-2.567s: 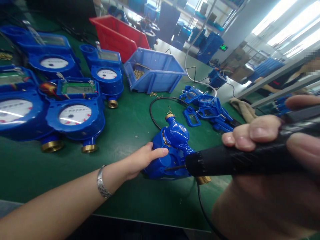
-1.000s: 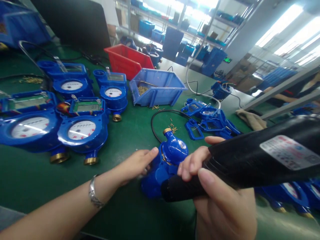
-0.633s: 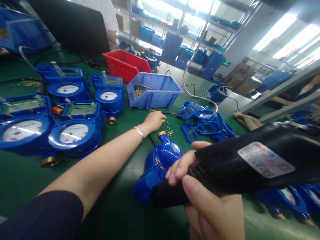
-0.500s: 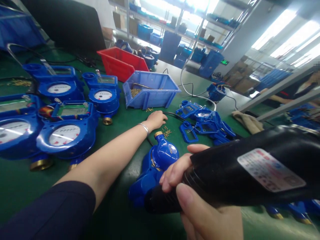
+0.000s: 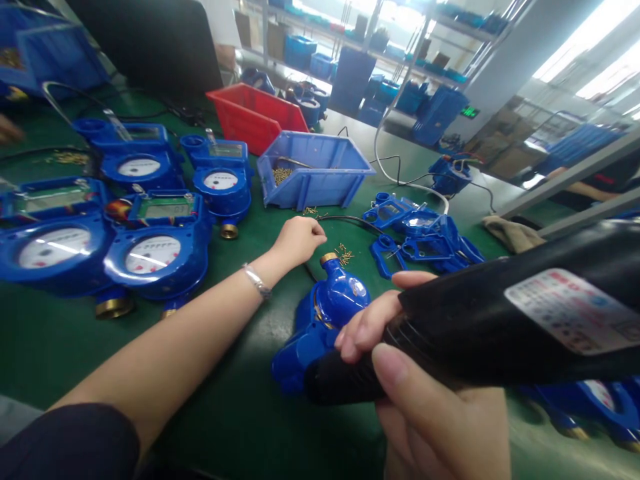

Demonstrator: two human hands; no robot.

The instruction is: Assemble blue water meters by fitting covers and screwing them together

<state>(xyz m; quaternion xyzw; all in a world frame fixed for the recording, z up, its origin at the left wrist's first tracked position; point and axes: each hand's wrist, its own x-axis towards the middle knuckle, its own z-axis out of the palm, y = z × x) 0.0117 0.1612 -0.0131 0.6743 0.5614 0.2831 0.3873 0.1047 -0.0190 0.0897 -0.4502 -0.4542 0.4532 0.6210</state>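
The main change is at our left hand: one second ago it was at the left side of the meter, and now it is beyond the meter, just left of the small pile of loose screws. Its fingers are curled with the tips together; we cannot tell whether a screw is between them. Our right hand has its fingers clamped around the driver, as before. The driver's nose covers part of the meter's near right side, and we cannot tell if it touches. The meter itself lies on the worktop, near the middle, with its brass end toward the far side, close to the screws. For the work, we judge this means that the meter rests without support from the left hand, and fastening seems paused.
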